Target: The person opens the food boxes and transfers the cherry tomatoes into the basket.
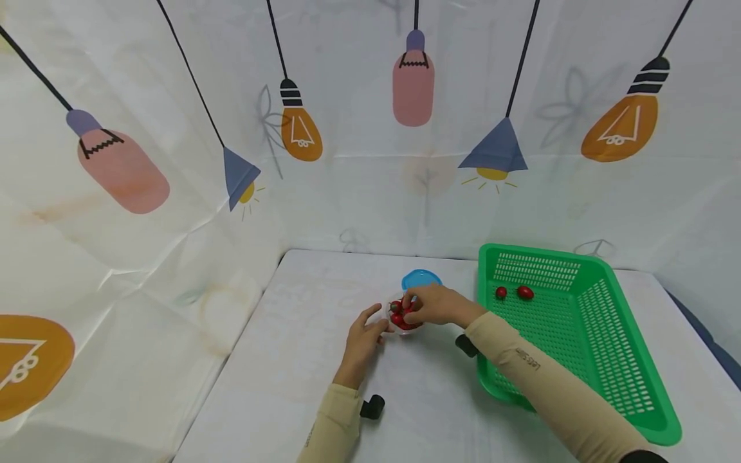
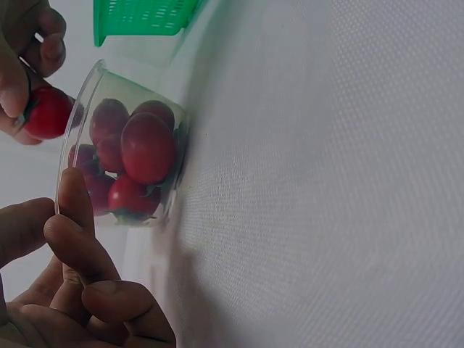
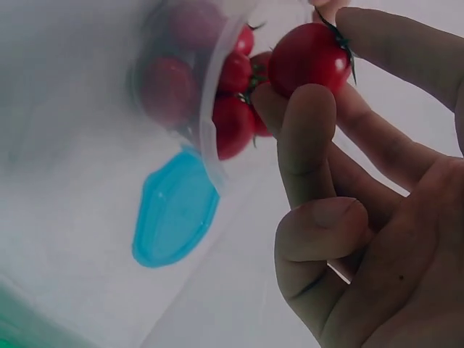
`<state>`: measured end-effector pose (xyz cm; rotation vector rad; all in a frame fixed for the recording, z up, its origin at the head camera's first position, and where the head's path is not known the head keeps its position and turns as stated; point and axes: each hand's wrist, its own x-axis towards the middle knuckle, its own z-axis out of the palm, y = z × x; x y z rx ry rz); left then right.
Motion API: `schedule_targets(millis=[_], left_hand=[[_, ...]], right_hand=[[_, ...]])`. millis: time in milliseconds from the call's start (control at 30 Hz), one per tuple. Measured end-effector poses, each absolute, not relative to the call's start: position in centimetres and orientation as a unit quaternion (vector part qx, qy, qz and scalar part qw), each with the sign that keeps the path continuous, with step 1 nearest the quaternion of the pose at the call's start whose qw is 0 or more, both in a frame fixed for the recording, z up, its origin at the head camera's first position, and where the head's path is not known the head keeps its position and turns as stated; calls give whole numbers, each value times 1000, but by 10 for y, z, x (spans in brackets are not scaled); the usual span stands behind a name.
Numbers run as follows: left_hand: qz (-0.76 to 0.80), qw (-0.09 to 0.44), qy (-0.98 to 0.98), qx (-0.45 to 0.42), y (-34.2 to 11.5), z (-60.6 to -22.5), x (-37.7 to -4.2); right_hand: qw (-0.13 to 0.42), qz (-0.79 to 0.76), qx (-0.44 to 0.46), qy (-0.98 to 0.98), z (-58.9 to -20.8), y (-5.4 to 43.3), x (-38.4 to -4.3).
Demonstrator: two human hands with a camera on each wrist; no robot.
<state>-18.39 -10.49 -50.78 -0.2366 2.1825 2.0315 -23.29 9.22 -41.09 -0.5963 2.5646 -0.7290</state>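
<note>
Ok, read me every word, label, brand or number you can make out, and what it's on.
Nothing reads clearly.
Right sleeve: dark lettering, too small and blurred to read.
Left sleeve: a small dark mark, also unreadable.
Wall sheet: I see printed lamps, no readable words.

Glossy red tomato [image 3: 308,59], green-stemmed — pinched above an upright clear tub [image 2: 134,93] of tomatoes [image 2: 148,148].

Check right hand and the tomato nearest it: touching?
Touching. The right wrist view shows the right hand pinching that tomato at its stem end and lower side.
</note>
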Motion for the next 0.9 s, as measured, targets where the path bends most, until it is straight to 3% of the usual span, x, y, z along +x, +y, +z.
schedule_targets(millis=[633,900], left_hand=[[672,82,731,-80,-107,-509,-190],[672,81,732,-78,-108,-509,-193]], right_hand=[[92,-332,-229,911,-380,142,-228],[13,-345,-213,914,-377,160,-227]])
